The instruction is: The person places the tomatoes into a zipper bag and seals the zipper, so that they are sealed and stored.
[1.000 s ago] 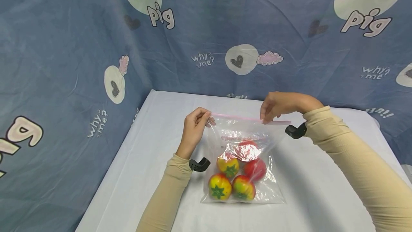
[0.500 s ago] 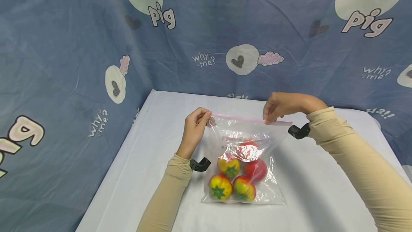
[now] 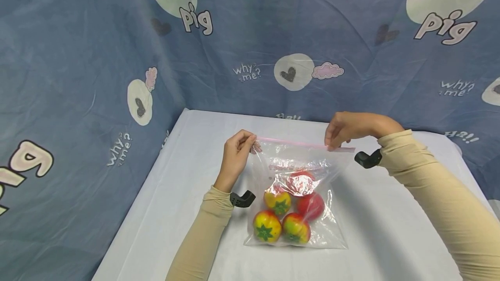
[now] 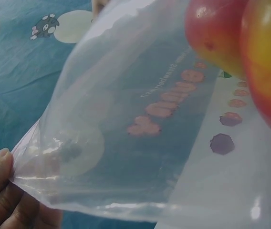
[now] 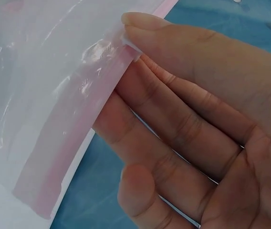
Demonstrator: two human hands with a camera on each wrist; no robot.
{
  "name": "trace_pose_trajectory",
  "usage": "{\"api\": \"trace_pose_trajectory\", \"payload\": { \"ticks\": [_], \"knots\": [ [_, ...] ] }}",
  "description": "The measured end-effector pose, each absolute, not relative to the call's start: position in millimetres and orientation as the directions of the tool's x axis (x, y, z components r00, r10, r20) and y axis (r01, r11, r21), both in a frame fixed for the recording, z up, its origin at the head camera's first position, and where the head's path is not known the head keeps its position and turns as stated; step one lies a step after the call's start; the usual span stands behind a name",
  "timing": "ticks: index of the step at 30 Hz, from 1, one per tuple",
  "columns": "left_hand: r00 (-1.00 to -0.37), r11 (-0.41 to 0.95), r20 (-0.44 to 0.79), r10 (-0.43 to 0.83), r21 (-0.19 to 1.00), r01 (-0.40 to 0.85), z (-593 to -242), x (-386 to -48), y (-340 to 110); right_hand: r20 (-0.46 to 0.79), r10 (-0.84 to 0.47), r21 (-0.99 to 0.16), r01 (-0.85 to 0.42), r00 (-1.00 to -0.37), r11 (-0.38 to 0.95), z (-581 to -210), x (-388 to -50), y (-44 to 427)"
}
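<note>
A clear zip-top bag [image 3: 332, 229] holds several red-and-yellow tomatoes [image 3: 267, 226], some with green star-shaped tops. My left hand [image 3: 237, 153] pinches the bag's upper left corner. In the left wrist view, the thumb and fingers [image 4: 2, 164] grip the bunched plastic. My right hand [image 3: 345, 129] pinches the pink zip strip [image 3: 287, 142] near its right end, palm side hidden in the head view. In the right wrist view, a small whitish piece [image 5: 130, 45] shows on the strip under the thumb, with the other fingers curled behind the bag's edge.
A white-covered table [image 3: 187, 177] lies beneath the bag. Blue printed cloth [image 3: 234, 38] hangs behind and along the left side. Dark wrist-worn pieces [image 3: 243, 199] stick out from both sleeves.
My right hand has slid a little to the right along the pink strip toward the bag's right corner. The left hand and the tomatoes stay in place.
</note>
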State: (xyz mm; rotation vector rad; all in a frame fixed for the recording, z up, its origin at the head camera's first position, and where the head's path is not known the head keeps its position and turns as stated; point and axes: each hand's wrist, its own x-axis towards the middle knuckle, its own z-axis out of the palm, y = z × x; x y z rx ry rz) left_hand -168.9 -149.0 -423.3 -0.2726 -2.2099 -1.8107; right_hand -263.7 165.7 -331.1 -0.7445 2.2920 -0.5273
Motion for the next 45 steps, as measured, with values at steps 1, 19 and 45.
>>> {"api": "trace_pose_trajectory", "payload": {
  "ticks": [1,19,45],
  "knots": [
    [-0.945,0.201,0.325,-0.025,0.928,0.314,-423,-169,-149,-0.465,-0.632,-0.541,-0.366,-0.62,0.757,-331,-264,166],
    [-0.942,0.203,0.334,-0.024,0.925,0.322,-423,-170,-150,-0.474,-0.608,-0.542,-0.334,-0.636,0.772,-335,-263,182],
    [-0.94,0.207,0.338,-0.043,0.924,0.322,-456,-188,-156,-0.514,-0.568,-0.532,-0.281,-0.643,0.799,-337,-261,200]
  ]
}}
